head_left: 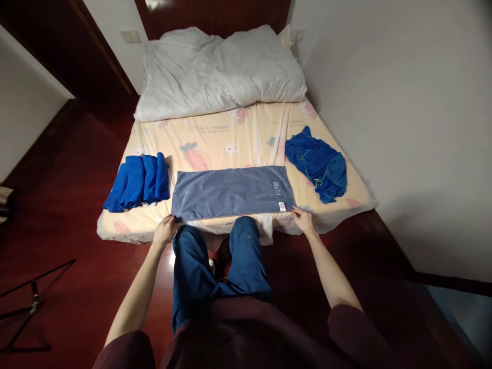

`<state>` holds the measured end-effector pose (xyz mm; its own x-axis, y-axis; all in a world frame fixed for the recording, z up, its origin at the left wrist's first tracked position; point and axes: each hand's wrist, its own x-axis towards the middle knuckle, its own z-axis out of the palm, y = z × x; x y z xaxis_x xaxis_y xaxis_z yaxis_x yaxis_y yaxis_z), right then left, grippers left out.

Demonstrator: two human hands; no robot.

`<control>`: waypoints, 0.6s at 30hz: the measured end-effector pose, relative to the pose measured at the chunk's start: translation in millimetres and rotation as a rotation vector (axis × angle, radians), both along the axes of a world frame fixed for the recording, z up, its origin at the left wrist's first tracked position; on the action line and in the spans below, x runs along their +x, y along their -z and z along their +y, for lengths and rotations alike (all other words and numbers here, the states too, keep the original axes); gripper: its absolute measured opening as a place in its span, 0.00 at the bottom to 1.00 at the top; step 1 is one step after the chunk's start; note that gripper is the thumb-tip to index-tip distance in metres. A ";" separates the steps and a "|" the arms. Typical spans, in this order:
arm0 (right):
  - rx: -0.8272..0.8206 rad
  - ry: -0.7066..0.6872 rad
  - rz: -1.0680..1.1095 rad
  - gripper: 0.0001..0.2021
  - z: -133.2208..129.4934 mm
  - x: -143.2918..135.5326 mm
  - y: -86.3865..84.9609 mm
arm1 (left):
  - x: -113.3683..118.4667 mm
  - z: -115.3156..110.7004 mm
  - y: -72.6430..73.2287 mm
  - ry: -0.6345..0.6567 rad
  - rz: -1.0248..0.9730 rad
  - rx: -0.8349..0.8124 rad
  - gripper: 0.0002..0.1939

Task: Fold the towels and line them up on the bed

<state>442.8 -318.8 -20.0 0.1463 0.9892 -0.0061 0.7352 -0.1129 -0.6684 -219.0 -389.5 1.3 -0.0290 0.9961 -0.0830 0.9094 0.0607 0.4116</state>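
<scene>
A grey-blue towel [230,192] lies spread out as a long rectangle near the front edge of the bed. It has a small white label and pale lettering at its right end. My left hand [165,229] pinches its near left corner. At the near right corner, my right hand [302,219] grips the towel's edge between thumb and fingers. To the left sit several folded bright blue cloths [136,179] in a row. A crumpled blue cloth bundle [317,161] with a green cord lies to the right.
The bed [215,146] has a pale yellow sheet with carrot prints. A large white quilt [223,72] is heaped at its head. White walls stand on the right, and a black metal stand [34,302] is on the dark red floor at left.
</scene>
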 end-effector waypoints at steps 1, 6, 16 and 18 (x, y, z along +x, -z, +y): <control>-0.006 -0.007 -0.014 0.10 0.5 -0.3 -1.2 | 0.3 0.3 -2.1 0.041 0.050 0.012 0.13; 0.089 0.067 -0.090 0.12 21.3 -7.1 -7.0 | 0.0 28.3 -15.2 0.067 0.134 0.031 0.15; 0.017 0.403 0.080 0.18 182.7 -22.1 15.5 | 4.1 204.7 -3.9 -0.361 -0.147 0.165 0.21; 0.025 0.402 0.059 0.19 209.5 -20.3 27.9 | -0.2 232.1 8.8 -0.419 -0.165 0.180 0.22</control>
<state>422.5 -109.3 -47.9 0.5215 0.8532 -0.0031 0.5959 -0.3669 -0.7144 -219.2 -157.4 -7.5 -0.4319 0.9004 0.0524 0.7433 0.3224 0.5861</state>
